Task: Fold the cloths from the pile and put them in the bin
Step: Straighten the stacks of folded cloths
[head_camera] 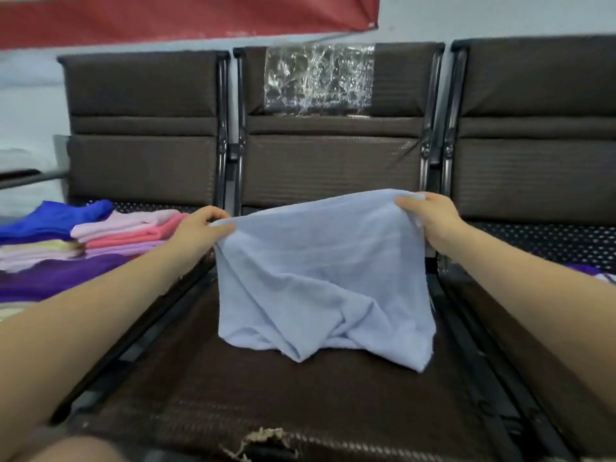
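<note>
Both hands, left and right, are pinching the pale blue terry cloth's top corners; its bunched hem is risking a crooked fold.

Two bare forearms, left hand, right hand, seemingly no sleeves

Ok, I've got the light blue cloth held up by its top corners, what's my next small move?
Probably lower it flat onto the seat. The left hand and right hand grip the cloth by its top corners, but its bottom edge is bunched and twisted.
</note>
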`<state>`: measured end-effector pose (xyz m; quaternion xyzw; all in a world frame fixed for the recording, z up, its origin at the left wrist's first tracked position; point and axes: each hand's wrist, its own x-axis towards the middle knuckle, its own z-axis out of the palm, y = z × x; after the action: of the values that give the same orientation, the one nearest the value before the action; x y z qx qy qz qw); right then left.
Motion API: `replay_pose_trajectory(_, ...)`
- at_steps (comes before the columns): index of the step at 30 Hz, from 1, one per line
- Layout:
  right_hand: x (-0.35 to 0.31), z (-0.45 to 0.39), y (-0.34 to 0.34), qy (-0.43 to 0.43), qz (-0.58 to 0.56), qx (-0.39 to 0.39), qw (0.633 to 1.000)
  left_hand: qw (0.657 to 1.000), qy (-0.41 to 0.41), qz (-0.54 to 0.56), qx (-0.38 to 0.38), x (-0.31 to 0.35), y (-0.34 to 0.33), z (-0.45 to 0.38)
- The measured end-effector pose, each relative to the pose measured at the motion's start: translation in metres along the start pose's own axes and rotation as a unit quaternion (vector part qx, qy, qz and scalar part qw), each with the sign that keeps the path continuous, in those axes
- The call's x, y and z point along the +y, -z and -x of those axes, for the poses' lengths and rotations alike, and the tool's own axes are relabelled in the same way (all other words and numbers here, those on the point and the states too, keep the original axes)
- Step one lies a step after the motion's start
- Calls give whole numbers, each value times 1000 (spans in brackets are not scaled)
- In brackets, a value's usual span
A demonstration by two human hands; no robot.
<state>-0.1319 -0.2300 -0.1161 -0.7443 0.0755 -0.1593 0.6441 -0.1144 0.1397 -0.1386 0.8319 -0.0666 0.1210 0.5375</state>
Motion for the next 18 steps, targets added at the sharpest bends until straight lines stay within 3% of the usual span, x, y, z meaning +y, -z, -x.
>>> replay_pose_trajectory(4,-35,28,7,13,-94,27,995,990,-8,105,91,33,18,9)
replay_pose_trajectory(8,-87,52,13,103,-143,84,981,976,-77,135,155,91,32,24)
replay_pose_trajectory(12,-126,74,22,145,-139,76,977,938,-118,251,206,144,47,33)
replay_pose_trajectory(14,-143,85,31,139,-173,37,975,919,-129,327,177,165,57,33)
replay_pose_trajectory(16,-156,91,39,122,-226,-39,966,914,-124,378,82,175,70,28)
replay_pose_trajectory(18,-160,91,47,75,-231,-82,967,943,-79,323,-21,171,75,18)
